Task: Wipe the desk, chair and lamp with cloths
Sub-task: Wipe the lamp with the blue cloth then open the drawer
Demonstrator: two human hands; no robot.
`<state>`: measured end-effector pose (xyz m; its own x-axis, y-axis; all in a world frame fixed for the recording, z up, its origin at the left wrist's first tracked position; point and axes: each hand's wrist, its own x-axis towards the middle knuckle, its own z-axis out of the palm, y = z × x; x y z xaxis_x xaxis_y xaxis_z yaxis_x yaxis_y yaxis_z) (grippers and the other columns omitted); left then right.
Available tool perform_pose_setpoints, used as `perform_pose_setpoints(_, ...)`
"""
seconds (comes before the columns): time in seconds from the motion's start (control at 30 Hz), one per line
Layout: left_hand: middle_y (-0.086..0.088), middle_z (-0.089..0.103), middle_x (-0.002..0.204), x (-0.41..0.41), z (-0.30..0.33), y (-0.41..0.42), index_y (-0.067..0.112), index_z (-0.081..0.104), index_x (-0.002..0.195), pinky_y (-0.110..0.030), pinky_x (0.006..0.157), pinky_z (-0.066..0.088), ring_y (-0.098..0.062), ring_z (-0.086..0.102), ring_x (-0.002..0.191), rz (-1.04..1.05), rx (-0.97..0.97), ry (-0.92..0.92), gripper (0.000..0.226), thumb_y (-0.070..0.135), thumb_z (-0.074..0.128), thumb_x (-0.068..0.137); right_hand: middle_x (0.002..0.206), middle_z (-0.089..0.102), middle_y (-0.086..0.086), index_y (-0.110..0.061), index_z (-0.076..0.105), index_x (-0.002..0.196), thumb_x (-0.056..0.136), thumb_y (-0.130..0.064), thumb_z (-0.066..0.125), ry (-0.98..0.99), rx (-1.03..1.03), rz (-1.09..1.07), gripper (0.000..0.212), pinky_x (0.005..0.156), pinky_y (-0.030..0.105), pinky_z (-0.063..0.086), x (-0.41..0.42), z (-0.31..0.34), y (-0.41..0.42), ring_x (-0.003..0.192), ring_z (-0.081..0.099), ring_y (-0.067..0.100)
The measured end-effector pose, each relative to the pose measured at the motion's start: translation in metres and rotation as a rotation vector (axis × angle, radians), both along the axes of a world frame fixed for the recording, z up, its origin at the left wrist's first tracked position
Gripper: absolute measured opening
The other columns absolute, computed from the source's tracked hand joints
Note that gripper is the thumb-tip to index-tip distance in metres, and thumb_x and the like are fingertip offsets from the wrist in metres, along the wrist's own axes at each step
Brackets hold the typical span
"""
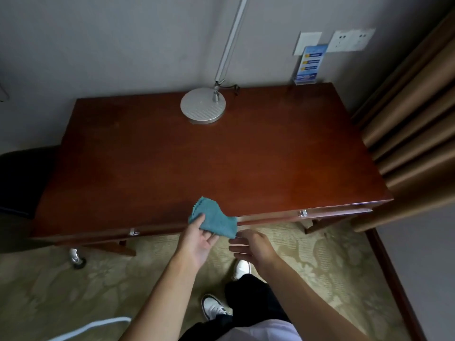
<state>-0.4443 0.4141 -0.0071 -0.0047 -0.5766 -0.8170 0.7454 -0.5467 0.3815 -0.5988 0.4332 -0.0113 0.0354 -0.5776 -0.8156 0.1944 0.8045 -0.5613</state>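
Gripping one teal cloth point(213, 219) at the surface's point(221, 156) 6 o'clock edge, left hand point(199, 242); right hand point(248, 244) relaxed, holding nothing; one lamp point(203, 104) at 12.

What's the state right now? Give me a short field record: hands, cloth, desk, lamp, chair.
left hand: holds the cloth, thumb on top
right hand: fingers relaxed, holds nothing, just beside the cloth's lower corner
cloth: teal, folded, draped over the desk's front edge
desk: dark red wood, two drawer handles in front
lamp: round silver base at the desk's back edge, arm rising out of view
chair: dark, left of the desk
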Motion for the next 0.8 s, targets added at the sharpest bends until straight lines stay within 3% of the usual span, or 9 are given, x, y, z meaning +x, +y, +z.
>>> perform_pose_setpoints(0.2,-0.009,0.067,0.106,-0.041,0.010,0.025,0.016,0.058,0.108,-0.039,0.074,0.052,-0.022,0.065,0.097,-0.001,0.006,-0.033,0.010,0.021,0.053,0.100,0.092,0.071,0.014,-0.005,0.062,0.108,0.097,-0.014,0.050,-0.012,-0.014,-0.016,0.018,0.068,0.032,0.054,-0.047,-0.002,0.005,0.078,0.068,0.029)
perform_pose_setpoints(0.4,-0.012,0.069,0.109,-0.057,0.021,0.040,0.015,0.060,0.111,-0.039,0.073,0.053,-0.026,0.066,0.101,0.180,-0.008,-0.067,0.016,0.024,0.057,0.097,0.092,0.073,0.013,-0.002,0.064,0.115,0.098,-0.017,0.051,-0.069,-0.031,0.164,0.026,0.067,0.031,0.055,-0.049,-0.005,-0.004,0.080,0.071,0.026)
perform_pose_setpoints(0.53,-0.010,0.071,0.108,-0.037,0.028,0.058,0.015,0.061,0.113,-0.039,0.073,0.052,-0.024,0.066,0.101,0.301,-0.019,-0.097,0.018,0.025,0.054,0.099,0.093,0.072,0.012,-0.003,0.063,0.117,0.100,-0.019,0.051,-0.089,-0.022,0.271,0.026,0.071,0.033,0.055,-0.021,-0.002,-0.007,0.080,0.070,0.026)
perform_pose_setpoints(0.73,-0.011,0.066,0.118,0.040,0.034,0.084,0.015,0.060,0.115,-0.043,0.094,0.046,-0.025,0.062,0.107,0.449,-0.060,-0.125,0.020,0.025,0.048,0.103,0.100,0.071,0.014,-0.005,0.059,0.120,0.100,-0.017,0.047,-0.078,-0.013,0.418,0.025,0.067,0.032,0.054,0.060,0.000,-0.005,0.077,0.068,0.025)
perform_pose_setpoints(0.8,-0.011,0.066,0.118,0.065,0.034,0.089,0.014,0.060,0.115,-0.043,0.094,0.047,-0.026,0.062,0.108,0.470,-0.066,-0.132,0.021,0.025,0.048,0.103,0.106,0.071,0.015,-0.007,0.058,0.119,0.101,-0.018,0.046,-0.039,0.003,0.445,0.024,0.066,0.032,0.053,0.086,-0.004,-0.007,0.078,0.067,0.025)
